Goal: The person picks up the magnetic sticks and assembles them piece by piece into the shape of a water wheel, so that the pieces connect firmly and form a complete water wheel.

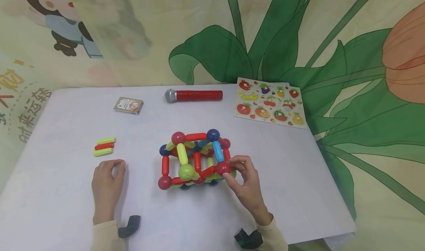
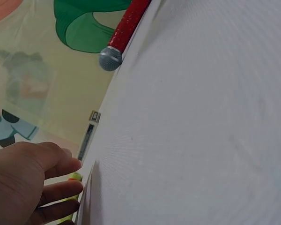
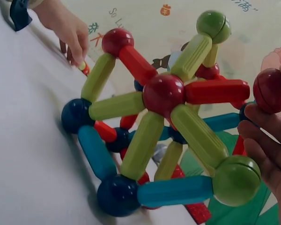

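Observation:
A frame of coloured rods and balls [image 1: 197, 162] stands on the white table, its rods red, yellow-green and blue. With thumb and fingers my right hand [image 1: 245, 182] pinches a dark red ball [image 1: 223, 168] at the frame's near right corner; the right wrist view also shows this red ball [image 3: 271, 91] at the fingertips. My left hand [image 1: 107, 186] rests on the table left of the frame, fingers loosely bent, holding nothing. Just beyond it lie two yellow-green rods [image 1: 103, 152] and a red rod [image 1: 104, 146], side by side.
Along the back of the table are a small card box [image 1: 128, 105], a red microphone [image 1: 199, 95] and a fruit-picture board [image 1: 270, 103]. Behind them hangs a printed cloth [image 1: 149, 30] with leaves and flowers. Each wrist carries a dark strap piece [image 1: 130, 227].

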The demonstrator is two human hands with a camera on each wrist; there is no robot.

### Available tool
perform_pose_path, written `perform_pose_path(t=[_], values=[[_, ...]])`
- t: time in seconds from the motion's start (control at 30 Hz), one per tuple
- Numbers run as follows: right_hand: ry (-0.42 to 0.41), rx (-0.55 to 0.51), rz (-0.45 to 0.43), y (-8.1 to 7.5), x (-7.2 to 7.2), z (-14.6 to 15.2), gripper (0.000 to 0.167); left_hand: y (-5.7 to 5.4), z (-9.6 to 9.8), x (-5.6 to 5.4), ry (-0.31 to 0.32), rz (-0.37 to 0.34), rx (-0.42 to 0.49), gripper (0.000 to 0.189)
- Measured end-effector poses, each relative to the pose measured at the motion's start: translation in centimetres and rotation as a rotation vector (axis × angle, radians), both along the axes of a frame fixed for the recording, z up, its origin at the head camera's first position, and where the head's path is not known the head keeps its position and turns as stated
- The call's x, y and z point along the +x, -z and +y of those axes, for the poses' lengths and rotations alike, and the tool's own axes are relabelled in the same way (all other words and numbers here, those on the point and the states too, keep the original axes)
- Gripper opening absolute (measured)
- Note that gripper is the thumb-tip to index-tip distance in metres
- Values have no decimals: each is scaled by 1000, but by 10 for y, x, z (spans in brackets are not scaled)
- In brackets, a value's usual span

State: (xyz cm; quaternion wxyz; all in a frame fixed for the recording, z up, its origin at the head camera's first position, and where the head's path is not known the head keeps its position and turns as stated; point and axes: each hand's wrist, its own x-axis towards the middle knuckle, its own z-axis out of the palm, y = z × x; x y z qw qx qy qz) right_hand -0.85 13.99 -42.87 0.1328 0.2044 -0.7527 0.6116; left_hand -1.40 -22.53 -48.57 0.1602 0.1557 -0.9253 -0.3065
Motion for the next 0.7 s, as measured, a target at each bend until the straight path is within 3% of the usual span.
perform_pose_path(t=[0.5,0.7], values=[[-117,-81,-231,-11,1,-13,39,-3,2,0,-14,-23,12,23],[-143,-87,-249,-13,2,-11,41,-3,-2,-1,-6,-70,38,25]])
